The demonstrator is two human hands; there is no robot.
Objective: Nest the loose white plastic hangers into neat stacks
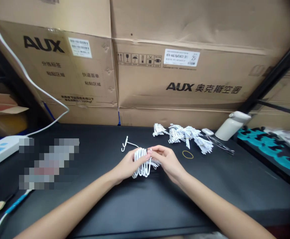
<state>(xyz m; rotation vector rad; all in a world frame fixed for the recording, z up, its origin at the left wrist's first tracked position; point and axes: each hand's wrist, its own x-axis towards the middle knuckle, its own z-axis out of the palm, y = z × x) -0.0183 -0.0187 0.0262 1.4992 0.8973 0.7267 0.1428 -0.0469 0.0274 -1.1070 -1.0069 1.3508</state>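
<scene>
Above the middle of the black table I hold a bundle of white wire hooks (142,167). My left hand (128,164) is closed round its left side, the thumb lying across the front. From the right, my right hand (167,159) pinches at the bundle's near end, its fingertips touching the left thumb; the hidden fingertips leave unclear which hook they grip. A single white hook (125,145) lies just beyond my left hand. Several more clusters of white hooks (184,134) lie behind my right hand, and a yellow rubber band (188,154) rests to its right.
A white bottle (231,126) stands tilted-looking at the back right, near glasses (221,144) and teal wavy pieces (266,146). To the left are a power strip (5,147), a white cable (30,76) and a pixelated object (51,162). Large cardboard boxes (145,83) wall the back.
</scene>
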